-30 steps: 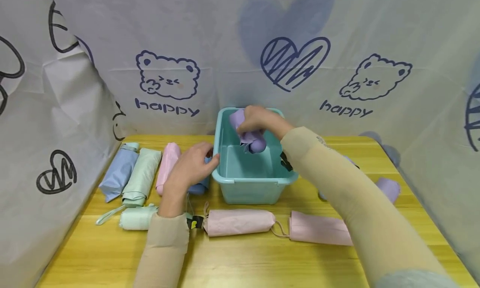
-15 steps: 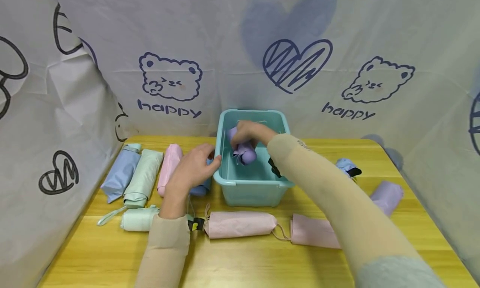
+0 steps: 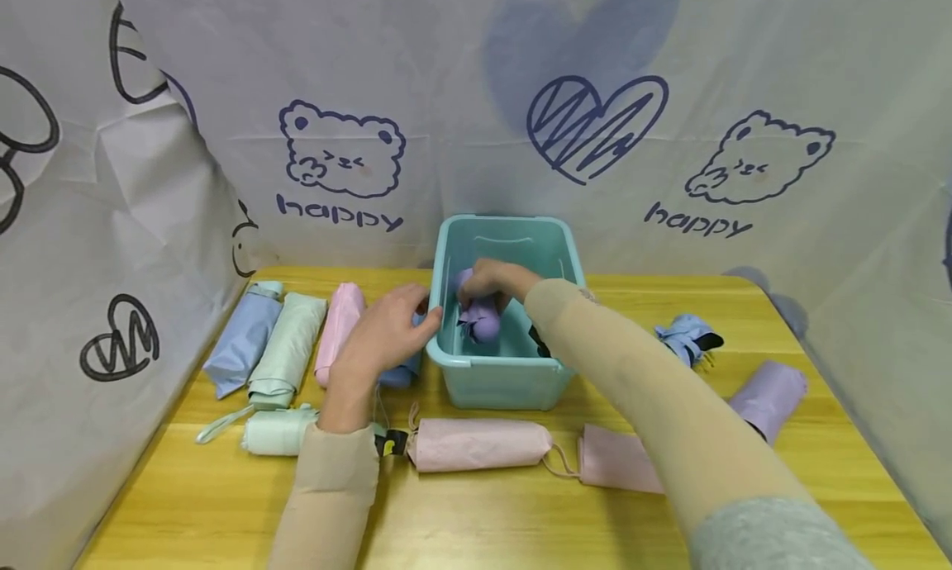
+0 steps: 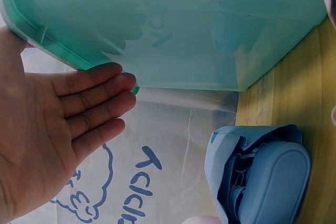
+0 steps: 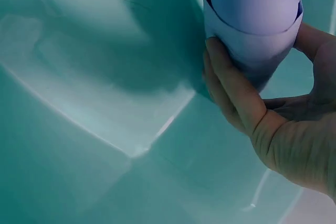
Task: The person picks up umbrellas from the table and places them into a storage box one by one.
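Inside the teal plastic bin [image 3: 506,386], my right hand [image 3: 497,279] grips a folded purple umbrella [image 3: 483,326]. Its rounded end [image 5: 255,1] points toward the camera in the right wrist view, with fingers and thumb around the fabric sleeve. The umbrella is low in the bin, near its left wall. My left hand [image 3: 387,330] is at the bin's left rim, thumb by the edge. In the left wrist view its fingers [image 4: 102,103] are straight alongside the bin. A folded blue umbrella [image 4: 273,182] lies on the table below that hand.
Left of the bin lie folded umbrellas: blue [image 3: 241,339], mint [image 3: 288,347] and pink [image 3: 340,330]. In front are another mint one [image 3: 278,432] and pink ones [image 3: 479,444]. A blue umbrella [image 3: 686,337] and a purple one [image 3: 769,396] lie right. A printed cloth [image 3: 461,165] hangs behind.
My right hand has lowered the purple umbrella deeper into the bin and nearer its front left. The left hand has stayed at the rim.
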Available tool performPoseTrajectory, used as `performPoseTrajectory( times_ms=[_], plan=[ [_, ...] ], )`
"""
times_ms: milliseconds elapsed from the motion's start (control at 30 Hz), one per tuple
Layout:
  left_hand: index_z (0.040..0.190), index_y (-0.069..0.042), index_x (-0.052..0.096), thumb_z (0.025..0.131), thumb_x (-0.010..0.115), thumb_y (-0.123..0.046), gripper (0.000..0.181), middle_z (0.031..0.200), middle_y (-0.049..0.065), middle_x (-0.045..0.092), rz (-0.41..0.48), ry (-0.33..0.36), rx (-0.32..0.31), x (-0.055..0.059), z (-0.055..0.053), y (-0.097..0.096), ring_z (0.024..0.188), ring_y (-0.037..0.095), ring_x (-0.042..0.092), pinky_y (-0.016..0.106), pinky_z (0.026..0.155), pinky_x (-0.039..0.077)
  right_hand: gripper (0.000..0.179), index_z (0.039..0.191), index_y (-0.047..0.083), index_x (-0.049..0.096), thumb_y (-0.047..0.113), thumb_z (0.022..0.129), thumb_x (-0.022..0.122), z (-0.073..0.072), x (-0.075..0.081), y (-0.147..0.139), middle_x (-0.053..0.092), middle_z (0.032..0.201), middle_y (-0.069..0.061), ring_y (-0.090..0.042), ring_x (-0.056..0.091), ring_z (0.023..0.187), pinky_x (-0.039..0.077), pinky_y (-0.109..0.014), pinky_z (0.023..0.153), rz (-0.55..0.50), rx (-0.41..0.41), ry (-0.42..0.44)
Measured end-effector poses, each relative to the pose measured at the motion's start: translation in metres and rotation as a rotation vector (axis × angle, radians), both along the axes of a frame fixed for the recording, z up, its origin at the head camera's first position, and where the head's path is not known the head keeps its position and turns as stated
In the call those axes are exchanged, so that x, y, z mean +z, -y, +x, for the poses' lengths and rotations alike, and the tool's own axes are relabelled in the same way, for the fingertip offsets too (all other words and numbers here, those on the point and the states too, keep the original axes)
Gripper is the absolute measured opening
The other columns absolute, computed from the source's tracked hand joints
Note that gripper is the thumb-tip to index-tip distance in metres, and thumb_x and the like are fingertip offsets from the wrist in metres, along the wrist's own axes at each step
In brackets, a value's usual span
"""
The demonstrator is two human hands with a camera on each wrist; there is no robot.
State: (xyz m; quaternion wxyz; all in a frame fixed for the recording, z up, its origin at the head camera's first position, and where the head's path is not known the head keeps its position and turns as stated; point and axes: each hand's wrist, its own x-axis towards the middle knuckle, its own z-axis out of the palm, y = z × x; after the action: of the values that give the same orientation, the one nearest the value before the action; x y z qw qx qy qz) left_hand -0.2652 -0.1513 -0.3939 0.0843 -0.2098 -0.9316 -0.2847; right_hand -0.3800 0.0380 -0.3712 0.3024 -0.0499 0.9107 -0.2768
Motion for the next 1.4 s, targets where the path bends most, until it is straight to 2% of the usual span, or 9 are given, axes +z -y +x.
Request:
performPoseTrajectory(
  times_ms=[233,467,867,1133,1233,1400],
  plan=[
    [0.103,-0.010,0.063,0.101,0.054,-0.035,0.027,0.098,0.006,0.061,-0.004,0.013,0.010,0.002,0.000,-0.002,0.083,0.024,0.056,0.039,0.072,0.049,0.045,0.125,-0.008,0.055,0.011,0.089,0.075,0.001,-0.011,-0.003,0.060,0.113,-0.021,-0.032,0.067,0.090,0.062,-0.041,0.078,-0.084,-0.071,0.054],
    [0.108,-0.008,0.065,0.101,0.053,-0.035,0.030,0.107,0.012,0.066,-0.007,0.033,0.011,0.003,0.001,-0.002,0.089,0.025,0.059,0.043,0.080,0.052,0.051,0.132,-0.009,0.050,0.009,0.091,0.075,0.004,-0.012,0.000,0.062,0.115,-0.024,-0.035,0.070,0.091,0.062,-0.044,0.082,-0.135,-0.095,0.149],
    [0.110,-0.008,0.066,0.100,0.053,-0.035,0.031,0.108,0.008,0.065,0.010,0.040,0.012,0.002,0.001,-0.002,0.098,0.032,0.064,0.045,0.085,0.053,0.057,0.144,-0.004,0.043,0.010,0.097,0.071,-0.001,-0.013,0.003,0.059,0.124,-0.025,-0.034,0.069,0.097,0.060,-0.043,0.089,-0.127,-0.108,0.269],
    [0.108,-0.008,0.065,0.100,0.053,-0.034,0.030,0.107,0.011,0.065,0.010,0.029,0.002,0.004,0.001,-0.004,0.091,0.027,0.060,0.043,0.080,0.052,0.056,0.145,-0.002,0.042,0.016,0.100,0.068,-0.004,-0.006,0.001,0.057,0.129,-0.026,-0.035,0.069,0.096,0.059,-0.045,0.092,-0.118,-0.110,0.294],
    [0.106,-0.008,0.064,0.100,0.053,-0.034,0.029,0.105,0.011,0.065,0.007,0.033,0.002,0.005,0.002,-0.004,0.088,0.026,0.058,0.043,0.078,0.052,0.060,0.151,0.000,0.037,0.019,0.101,0.065,-0.002,-0.002,0.001,0.053,0.137,-0.028,-0.038,0.068,0.103,0.058,-0.047,0.094,-0.107,-0.098,0.290],
    [0.107,-0.008,0.065,0.100,0.053,-0.035,0.030,0.105,0.009,0.064,0.005,0.041,0.010,0.005,0.003,-0.004,0.090,0.026,0.059,0.043,0.079,0.052,0.068,0.159,0.003,0.028,0.022,0.103,0.062,0.003,0.007,0.003,0.045,0.150,-0.029,-0.044,0.061,0.123,0.054,-0.049,0.101,-0.064,-0.051,0.268]
  ],
)
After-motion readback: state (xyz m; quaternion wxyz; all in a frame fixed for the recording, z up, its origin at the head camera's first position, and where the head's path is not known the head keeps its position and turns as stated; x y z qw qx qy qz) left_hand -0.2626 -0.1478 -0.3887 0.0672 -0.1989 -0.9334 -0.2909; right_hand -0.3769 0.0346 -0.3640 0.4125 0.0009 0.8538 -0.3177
